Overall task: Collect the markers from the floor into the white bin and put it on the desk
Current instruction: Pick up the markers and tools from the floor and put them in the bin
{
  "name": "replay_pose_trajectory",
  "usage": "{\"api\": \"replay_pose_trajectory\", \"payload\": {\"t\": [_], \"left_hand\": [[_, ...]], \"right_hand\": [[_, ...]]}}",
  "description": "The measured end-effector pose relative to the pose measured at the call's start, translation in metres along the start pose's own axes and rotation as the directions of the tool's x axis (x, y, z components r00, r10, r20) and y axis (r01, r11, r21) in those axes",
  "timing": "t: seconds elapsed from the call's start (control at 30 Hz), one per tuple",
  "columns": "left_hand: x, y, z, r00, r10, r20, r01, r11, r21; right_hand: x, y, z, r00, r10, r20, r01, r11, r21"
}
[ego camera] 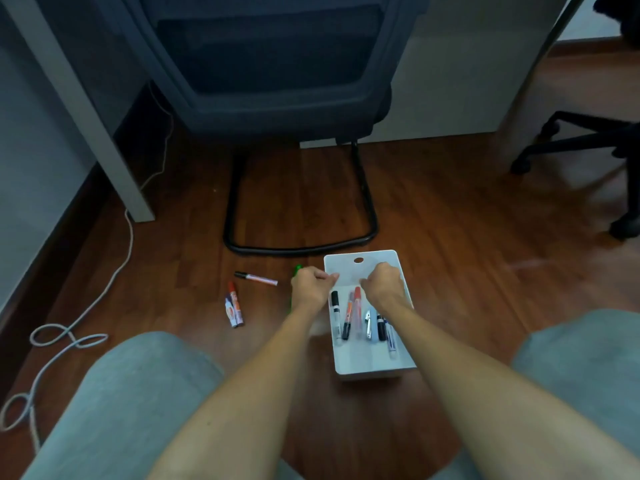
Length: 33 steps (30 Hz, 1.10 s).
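The white rectangular plastic bin held several markers; the left hand gripped a green marker, and the right hand hung fisted over the bin's far end.

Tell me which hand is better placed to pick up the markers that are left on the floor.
The left hand. The loose markers lie on the floor to the left of the white bin, on that hand's side. The right hand is over the bin.

Wood floor: white bin lower center-right, three loose markers center-left, white cable left, chair base.
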State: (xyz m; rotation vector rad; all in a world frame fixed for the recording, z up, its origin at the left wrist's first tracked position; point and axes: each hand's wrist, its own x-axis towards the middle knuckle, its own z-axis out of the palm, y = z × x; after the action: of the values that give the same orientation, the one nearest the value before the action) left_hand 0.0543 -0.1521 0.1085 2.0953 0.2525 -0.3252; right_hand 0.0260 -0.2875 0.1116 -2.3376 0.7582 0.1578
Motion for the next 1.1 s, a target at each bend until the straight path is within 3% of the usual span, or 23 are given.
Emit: {"api": "replay_pose_trajectory", "payload": {"t": [0.17,0.37,0.53,0.73,0.93,1.1], "left_hand": [[0.03,-0.016,-0.051,0.99,-0.038,-0.134,0.032,0.998,-0.048],[0.054,-0.05,-0.107,0.97,-0.114,-0.215,0.109,0.993,-0.037],[0.072,-0.101,-0.121,0.927,-0.218,-0.304,0.214,0.976,-0.049],[0.087,-0.154,-0.109,0.9,-0.307,-0.308,0.307,0.951,-0.051],[0.096,-0.199,-0.092,0.869,-0.385,-0.31,0.359,0.923,-0.141],[0.117,-0.218,-0.083,0.851,-0.422,-0.313,0.393,0.907,-0.154]], "right_hand": [[0.012,-0.046,0.016,0.996,-0.091,-0.01,0.092,0.995,0.048],[0.012,-0.098,0.056,0.973,-0.228,0.017,0.217,0.944,0.248],[0.022,-0.094,0.118,0.988,-0.12,0.093,0.097,0.969,0.228],[0.029,-0.055,0.18,0.976,0.037,0.212,-0.049,0.997,0.053],[0.036,-0.04,0.221,0.987,0.059,0.149,-0.049,0.996,-0.076],[0.046,-0.032,0.225,0.988,0.093,0.124,-0.085,0.994,-0.062]]}}
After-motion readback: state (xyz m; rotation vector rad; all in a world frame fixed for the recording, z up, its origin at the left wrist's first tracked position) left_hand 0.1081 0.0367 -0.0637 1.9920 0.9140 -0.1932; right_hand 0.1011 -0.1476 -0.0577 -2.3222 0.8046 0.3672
